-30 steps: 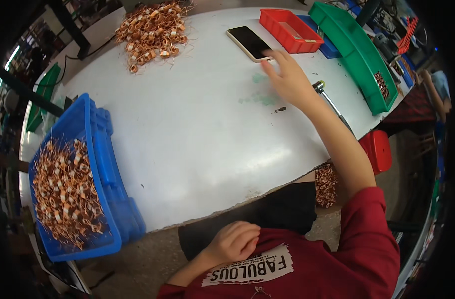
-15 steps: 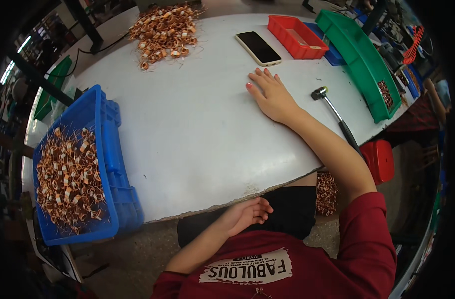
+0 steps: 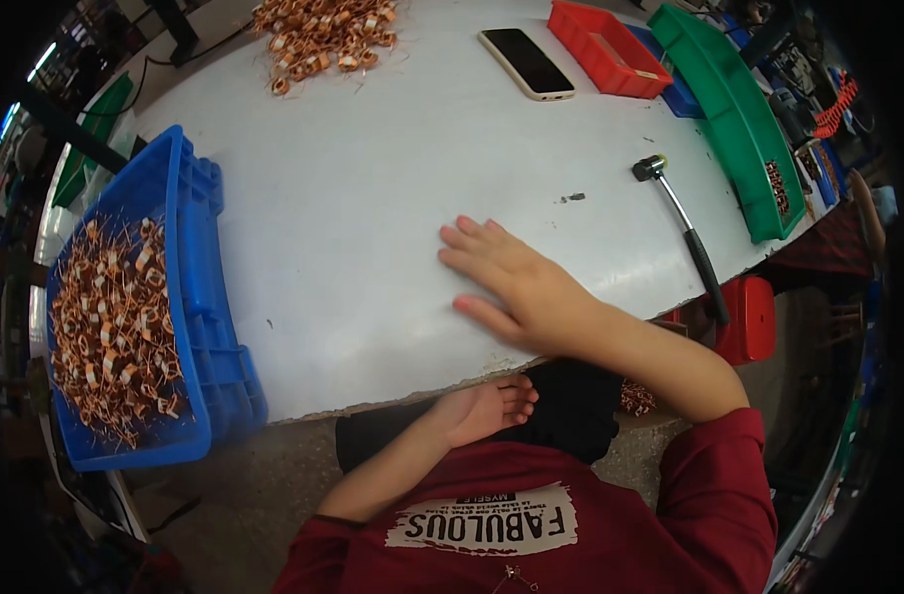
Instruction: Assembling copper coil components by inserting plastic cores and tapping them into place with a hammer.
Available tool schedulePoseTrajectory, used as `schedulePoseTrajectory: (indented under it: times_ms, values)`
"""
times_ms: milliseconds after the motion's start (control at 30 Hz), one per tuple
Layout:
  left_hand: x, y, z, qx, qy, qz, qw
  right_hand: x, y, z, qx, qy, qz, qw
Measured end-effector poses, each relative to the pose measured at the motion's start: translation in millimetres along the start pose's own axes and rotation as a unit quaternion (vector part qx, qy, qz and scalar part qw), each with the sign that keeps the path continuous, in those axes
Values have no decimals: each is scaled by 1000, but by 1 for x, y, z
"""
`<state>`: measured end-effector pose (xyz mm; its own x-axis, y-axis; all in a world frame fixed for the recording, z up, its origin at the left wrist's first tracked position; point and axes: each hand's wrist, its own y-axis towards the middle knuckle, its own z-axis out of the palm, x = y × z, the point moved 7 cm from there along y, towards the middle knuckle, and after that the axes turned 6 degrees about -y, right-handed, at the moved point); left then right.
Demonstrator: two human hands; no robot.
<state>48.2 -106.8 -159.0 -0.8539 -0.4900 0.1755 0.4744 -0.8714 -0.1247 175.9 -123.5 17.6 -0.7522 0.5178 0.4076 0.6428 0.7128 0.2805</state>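
Note:
My right hand [image 3: 516, 287] lies palm down on the white tabletop near its front edge, fingers stretched out and holding nothing. Just below the edge, over my lap, my left hand [image 3: 487, 408] rests palm up with loosely curled fingers; nothing shows in it. To the right of my right hand lies a small mallet [image 3: 677, 203] with a dark head and black grip. A phone [image 3: 527, 63] with a dark screen and pale case lies farther back.
At left stands a blue crate [image 3: 202, 267] filled with copper wire coils [image 3: 115, 332]. More coils [image 3: 328, 38] are heaped at the back. A red tray [image 3: 610, 54] and a long green tray [image 3: 724, 109] stand at back right. A red stool [image 3: 747, 319] is beyond the table edge.
My right hand has slid back over the tabletop from near the phone toward the front edge. My left hand stays in my lap. The view has shifted slightly.

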Motion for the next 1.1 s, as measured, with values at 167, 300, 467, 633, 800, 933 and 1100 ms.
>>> schedulePoseTrajectory:
  times_ms: [167,300,467,633,800,933,1100]
  values:
    - [-3,-4,34,46,-30,15,998,36,-32,2,37,21,-20,999]
    - [-11,-9,40,92,-296,47,950,52,-47,5,58,27,-14,998]
    - [-5,-6,14,85,-447,2,891,66,-60,8,56,21,-20,998]
    - [-7,-5,23,46,-333,1,942,78,-69,10,52,-20,-48,997]
    - [-15,-3,31,2,-235,2,972,91,-75,12,40,-92,-77,992]
    - [-14,-1,37,-44,-157,-7,987,100,-79,18,26,-166,-110,980]
    - [-9,-1,43,-93,-45,-30,994,110,-101,22,-16,-127,-102,987]
